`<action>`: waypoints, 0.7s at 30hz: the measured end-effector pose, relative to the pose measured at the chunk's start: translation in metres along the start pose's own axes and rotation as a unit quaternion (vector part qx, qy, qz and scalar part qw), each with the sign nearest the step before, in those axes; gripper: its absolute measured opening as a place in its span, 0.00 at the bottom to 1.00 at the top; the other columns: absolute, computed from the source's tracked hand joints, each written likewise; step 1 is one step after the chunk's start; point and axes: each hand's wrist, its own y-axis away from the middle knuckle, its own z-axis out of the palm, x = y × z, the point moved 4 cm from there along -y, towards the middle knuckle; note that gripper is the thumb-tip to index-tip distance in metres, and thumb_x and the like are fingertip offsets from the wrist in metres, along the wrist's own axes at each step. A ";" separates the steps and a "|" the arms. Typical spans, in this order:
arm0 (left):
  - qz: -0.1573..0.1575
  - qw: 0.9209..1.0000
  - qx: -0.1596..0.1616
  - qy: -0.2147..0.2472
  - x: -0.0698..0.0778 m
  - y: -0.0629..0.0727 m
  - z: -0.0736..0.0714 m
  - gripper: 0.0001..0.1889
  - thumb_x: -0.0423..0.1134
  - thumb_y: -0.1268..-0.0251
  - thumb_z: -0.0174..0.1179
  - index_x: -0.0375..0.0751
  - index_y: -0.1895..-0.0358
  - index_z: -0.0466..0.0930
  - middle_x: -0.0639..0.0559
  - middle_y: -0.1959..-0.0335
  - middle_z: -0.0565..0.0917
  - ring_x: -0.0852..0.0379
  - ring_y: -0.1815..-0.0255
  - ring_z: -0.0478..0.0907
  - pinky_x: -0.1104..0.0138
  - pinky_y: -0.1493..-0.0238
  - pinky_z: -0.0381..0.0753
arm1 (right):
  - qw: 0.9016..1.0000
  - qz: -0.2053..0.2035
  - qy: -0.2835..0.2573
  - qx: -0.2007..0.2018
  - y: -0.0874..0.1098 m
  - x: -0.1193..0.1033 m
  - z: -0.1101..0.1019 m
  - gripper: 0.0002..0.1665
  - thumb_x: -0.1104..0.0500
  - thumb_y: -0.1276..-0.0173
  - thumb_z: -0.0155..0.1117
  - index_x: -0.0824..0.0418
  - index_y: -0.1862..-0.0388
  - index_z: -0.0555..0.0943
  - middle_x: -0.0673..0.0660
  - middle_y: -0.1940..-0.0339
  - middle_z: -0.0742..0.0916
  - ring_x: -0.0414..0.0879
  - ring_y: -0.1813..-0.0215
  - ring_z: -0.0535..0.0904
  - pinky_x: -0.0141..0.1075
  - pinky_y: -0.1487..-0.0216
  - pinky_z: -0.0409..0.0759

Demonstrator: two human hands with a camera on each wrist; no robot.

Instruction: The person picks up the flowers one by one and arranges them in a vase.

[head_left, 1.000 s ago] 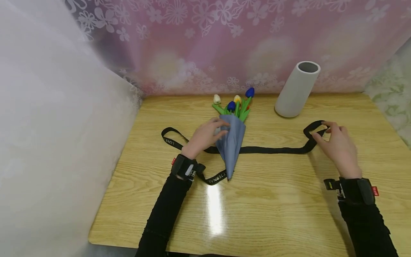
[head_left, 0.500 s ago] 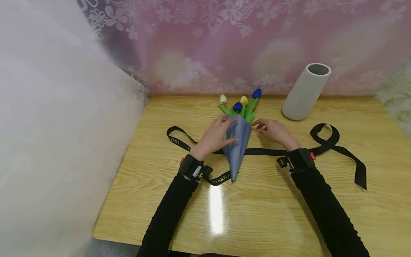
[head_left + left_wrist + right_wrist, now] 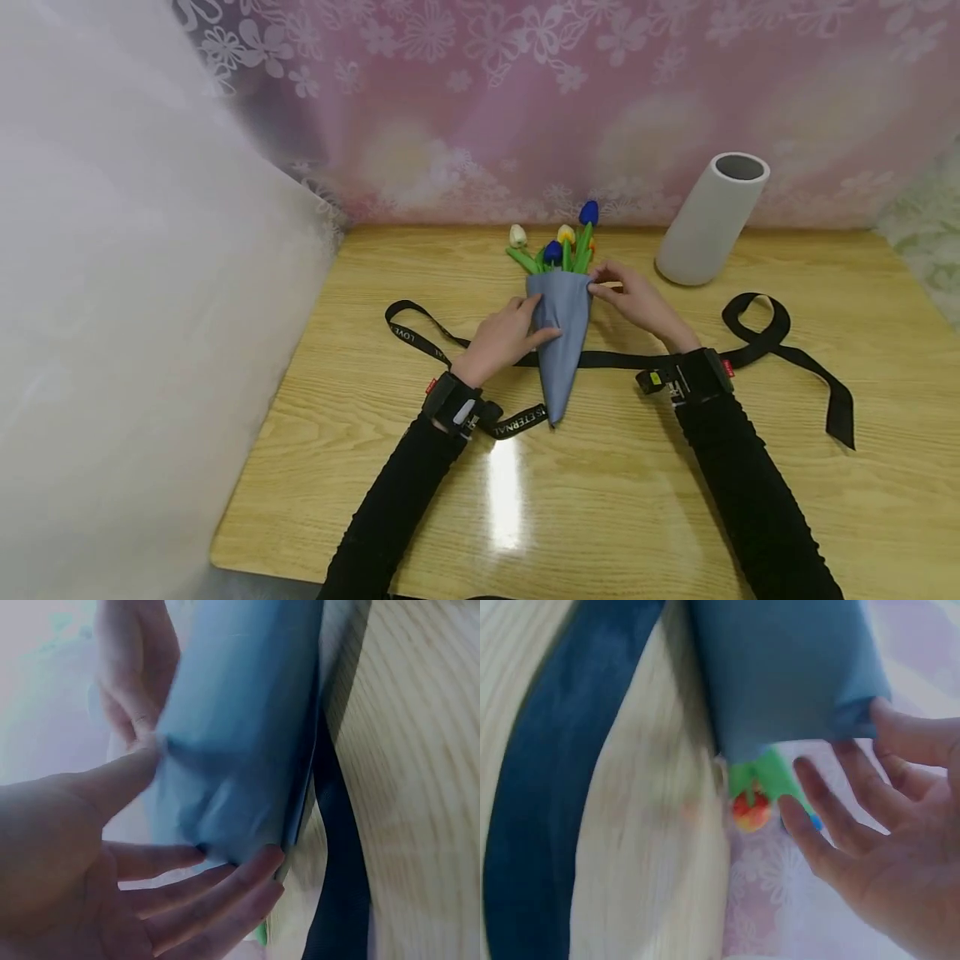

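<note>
A bouquet of artificial tulips (image 3: 553, 252) lies in a blue-grey paper cone (image 3: 561, 333) on the table, flower heads pointing away. My left hand (image 3: 498, 337) grips the cone's left side, thumb on its front and fingers along its edge; in the left wrist view the paper (image 3: 240, 712) sits between thumb and fingertips. My right hand (image 3: 641, 304) pinches the upper right paper edge. In the right wrist view the right thumb (image 3: 915, 739) and index finger meet at that edge, the other fingers loosely spread. A black ribbon (image 3: 622, 360) passes beneath the cone.
Behind the bouquet to the right stands a white vase (image 3: 708, 225). The ribbon's printed end (image 3: 517, 421) loops at left, and its plain end (image 3: 840, 412) curls at right. A pink floral curtain (image 3: 525, 125) hangs at the wooden table's (image 3: 622, 500) back edge.
My right hand let go of the ribbon at right, moved left to the bouquet and took the paper's edge. The cone now stands straighter, its upper edge more level. My left hand stayed on it.
</note>
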 end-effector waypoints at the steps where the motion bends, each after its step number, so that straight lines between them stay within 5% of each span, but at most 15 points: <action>1: -0.003 1.000 0.007 0.004 0.000 0.000 -0.001 0.42 0.62 0.25 0.53 0.36 0.21 0.57 0.34 0.31 0.72 0.43 0.46 0.82 0.56 0.52 0.85 | 1.000 -0.008 -0.008 0.008 0.000 -0.003 -0.001 0.13 0.59 0.19 0.55 0.69 0.46 0.72 0.70 0.44 0.80 0.65 0.33 0.72 0.60 0.32 0.70; 11: -0.030 0.998 0.045 0.029 0.010 0.000 0.004 0.58 0.66 0.31 0.57 0.33 0.19 0.30 0.28 0.26 0.63 0.41 0.60 0.86 0.58 0.62 0.86 | 0.995 -0.075 -0.025 0.068 0.001 -0.019 0.007 0.16 0.60 0.23 0.62 0.65 0.41 0.79 0.65 0.46 0.83 0.61 0.40 0.77 0.62 0.30 0.67; 17: -0.027 0.998 0.059 0.001 0.012 0.001 0.004 0.53 0.59 0.28 0.59 0.28 0.20 0.37 0.28 0.29 0.68 0.41 0.63 0.86 0.58 0.66 0.87 | 0.999 -0.003 0.050 0.001 0.001 -0.008 0.002 0.19 0.66 0.19 0.53 0.67 0.33 0.74 0.72 0.38 0.80 0.68 0.35 0.74 0.62 0.36 0.72; 21: -0.029 0.998 0.061 -0.006 0.011 0.002 0.005 0.52 0.59 0.28 0.59 0.29 0.19 0.39 0.29 0.29 0.68 0.44 0.69 0.85 0.59 0.69 0.85 | 0.987 0.044 0.148 -0.046 0.002 0.002 -0.002 0.20 0.69 0.22 0.55 0.71 0.34 0.74 0.76 0.37 0.78 0.71 0.34 0.73 0.63 0.36 0.72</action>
